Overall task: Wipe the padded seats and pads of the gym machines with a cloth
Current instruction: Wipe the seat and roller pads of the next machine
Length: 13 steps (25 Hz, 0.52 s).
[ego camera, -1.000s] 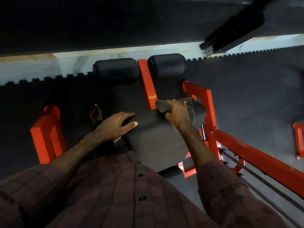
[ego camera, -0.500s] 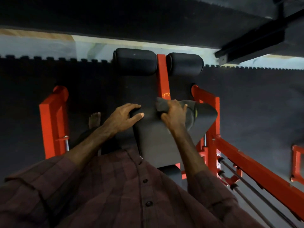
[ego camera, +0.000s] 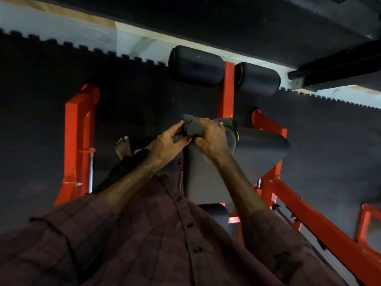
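R hand point(ego camera: 210, 139) grips bunched grey cloth point(ego camera: 192, 125) at far end of seat pad point(ego camera: 208, 178). L hand point(ego camera: 168, 142) pinches cloth's near edge (regrip, prob). Pad's long axis 6–12; unwiped part lies 6 o'clock of R hand, the nearer one. Roller pads point(ego camera: 195, 66) at 12, well apart.

— Where are the hands?
— Both arms reach forward, close together. The right hand point(ego camera: 212, 139) is curled round a grey cloth point(ego camera: 192, 125); the left hand point(ego camera: 168, 142) pinches its near edge with fingertips.
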Available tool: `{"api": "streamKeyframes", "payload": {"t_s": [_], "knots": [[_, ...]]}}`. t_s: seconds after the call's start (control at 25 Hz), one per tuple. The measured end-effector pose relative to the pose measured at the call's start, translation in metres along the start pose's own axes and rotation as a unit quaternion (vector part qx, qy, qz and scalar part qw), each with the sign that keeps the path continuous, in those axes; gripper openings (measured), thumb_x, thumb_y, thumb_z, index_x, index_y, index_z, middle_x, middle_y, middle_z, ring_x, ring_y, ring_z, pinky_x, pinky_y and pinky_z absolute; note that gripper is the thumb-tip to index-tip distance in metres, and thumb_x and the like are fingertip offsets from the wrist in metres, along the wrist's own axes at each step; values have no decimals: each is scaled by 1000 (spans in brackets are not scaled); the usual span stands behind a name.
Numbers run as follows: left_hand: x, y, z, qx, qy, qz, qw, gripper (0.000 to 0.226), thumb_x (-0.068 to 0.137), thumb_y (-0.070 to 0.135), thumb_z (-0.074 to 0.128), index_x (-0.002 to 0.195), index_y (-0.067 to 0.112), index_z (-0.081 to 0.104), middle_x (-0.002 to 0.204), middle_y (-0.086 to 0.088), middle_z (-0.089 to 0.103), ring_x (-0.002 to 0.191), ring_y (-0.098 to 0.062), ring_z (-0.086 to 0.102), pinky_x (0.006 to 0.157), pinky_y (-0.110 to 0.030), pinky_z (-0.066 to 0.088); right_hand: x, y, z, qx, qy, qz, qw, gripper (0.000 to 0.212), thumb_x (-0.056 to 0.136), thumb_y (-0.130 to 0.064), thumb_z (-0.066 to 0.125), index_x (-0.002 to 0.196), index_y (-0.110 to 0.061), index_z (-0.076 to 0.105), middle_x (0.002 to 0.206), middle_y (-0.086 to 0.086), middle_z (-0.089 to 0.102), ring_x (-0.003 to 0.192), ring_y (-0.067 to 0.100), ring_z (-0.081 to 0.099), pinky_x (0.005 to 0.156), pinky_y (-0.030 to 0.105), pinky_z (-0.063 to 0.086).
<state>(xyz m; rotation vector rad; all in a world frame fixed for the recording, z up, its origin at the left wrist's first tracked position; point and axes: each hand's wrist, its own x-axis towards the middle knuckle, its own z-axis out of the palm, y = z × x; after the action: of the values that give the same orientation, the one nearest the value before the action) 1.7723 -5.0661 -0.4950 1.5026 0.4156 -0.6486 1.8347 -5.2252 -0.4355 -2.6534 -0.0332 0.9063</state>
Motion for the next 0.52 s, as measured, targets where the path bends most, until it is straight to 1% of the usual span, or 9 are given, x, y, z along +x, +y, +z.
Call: {"api": "streamKeyframes", "payload": {"t_s": [0.04, 0.12, 0.2, 0.24, 0.28, 0.36, 0.4, 0.44, 0.52], "knots": [[-5, 1, 0, -16, -5, -16, 1000, 72, 93, 26, 79, 156, 8, 48, 152, -6, 59, 133, -6, 59, 110, -23, 50, 1, 10, -6, 21, -8, -16, 1000, 51, 76, -30, 55, 123, -19, 71, 120, 4, 74, 116, 30, 67, 112, 57, 42], [-12, 2, 0, -19, -15, -31, 999, 64, 98, 11, 73, 156, 6, 47, 151, -6, 59, 125, 3, 58, 98, -8, 48, 5, 37, -13, 36, 38, 3, 999, 61, 67, -36, 47, 121, -22, 72, 120, 3, 75, 114, 29, 69, 108, 59, 47], [-19, -2, 0, -19, -22, -36, 999, 59, 99, 4, 70, 154, 3, 49, 148, -9, 61, 125, -2, 60, 102, -12, 50, -5, 21, -5, 0, 62, 12, 998, 63, 64, -35, 47, 120, -20, 72, 121, 5, 75, 117, 31, 68, 110, 64, 42], [-21, -3, 0, -19, -26, -38, 999, 54, 100, 2, 67, 152, 0, 51, 146, -12, 62, 128, -10, 62, 106, -18, 51, -8, 1, 3, -26, 46, -9, 999, 64, 65, -35, 49, 123, -18, 71, 123, 6, 73, 119, 32, 66, 111, 64, 40], [-22, -5, -1, -11, -35, -42, 998, 47, 102, 2, 64, 147, -3, 54, 143, -16, 64, 130, -20, 63, 104, -16, 51, -9, -20, 10, -54, 20, -35, 998, 67, 65, -36, 51, 126, -17, 71, 124, 7, 72, 121, 32, 64, 110, 63, 40], [-27, -7, -3, 5, -45, -51, 998, 38, 107, 11, 59, 142, -3, 59, 143, -20, 62, 135, -32, 57, 89, 1, 42, -1, -38, 16, -98, -36, -90, 990, 69, 64, -43, 47, 124, -19, 71, 122, 5, 72, 118, 30, 65, 105, 56, 46], [-27, -10, -2, 6, -60, -38, 997, 38, 108, 15, 58, 143, -2, 59, 146, -21, 60, 138, -34, 53, 87, 4, 38, 9, -41, 11, -96, -62, -97, 989, 67, 64, -45, 46, 120, -21, 72, 119, 3, 73, 114, 27, 66, 101, 51, 51], [-29, -8, -2, 10, -68, -28, 997, 40, 109, 16, 57, 144, -2, 58, 148, -21, 58, 139, -35, 51, 91, 0, 36, 20, -43, 3, -86, -96, -84, 988, 60, 68, -45, 49, 118, -22, 72, 117, 1, 73, 110, 23, 68, 98, 45, 53], [-27, -16, 1, 10, -54, -25, 998, 42, 106, 14, 61, 146, 1, 57, 145, -15, 61, 137, -31, 55, 95, -7, 40, 42, -50, -12, -114, -181, -42, 976, 39, 84, -36, 64, 120, -24, 72, 113, -1, 72, 102, 14, 65, 91, 29, 50]]}}
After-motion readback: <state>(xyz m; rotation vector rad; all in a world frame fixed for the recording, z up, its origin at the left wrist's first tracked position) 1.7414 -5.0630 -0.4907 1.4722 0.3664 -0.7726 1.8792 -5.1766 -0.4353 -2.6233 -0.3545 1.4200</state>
